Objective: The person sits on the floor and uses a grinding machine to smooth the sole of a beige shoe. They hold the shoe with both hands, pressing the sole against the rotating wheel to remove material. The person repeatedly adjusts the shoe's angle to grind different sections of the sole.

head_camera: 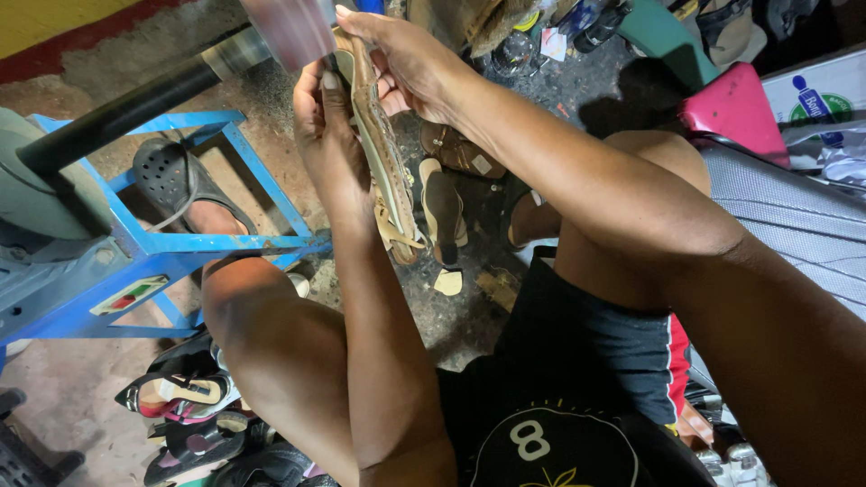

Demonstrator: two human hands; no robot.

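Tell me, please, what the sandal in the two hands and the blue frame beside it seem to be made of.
Sandal: probably leather or a leather imitation, tan and matte; its thin sole and narrow straps look worn. The left hand and right hand hold it on edge.
Blue frame: seemingly painted metal, with straight angular bars and scuffed, dusty paint.

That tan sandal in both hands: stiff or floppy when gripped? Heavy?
The tan sandal looks thin and flat in profile, so probably light and somewhat bendy along the sole. Its straps hang loose at the lower end, so likely floppy and apt to snag. The left hand and right hand pinch it edge-on, which suggests it is easy to hold.
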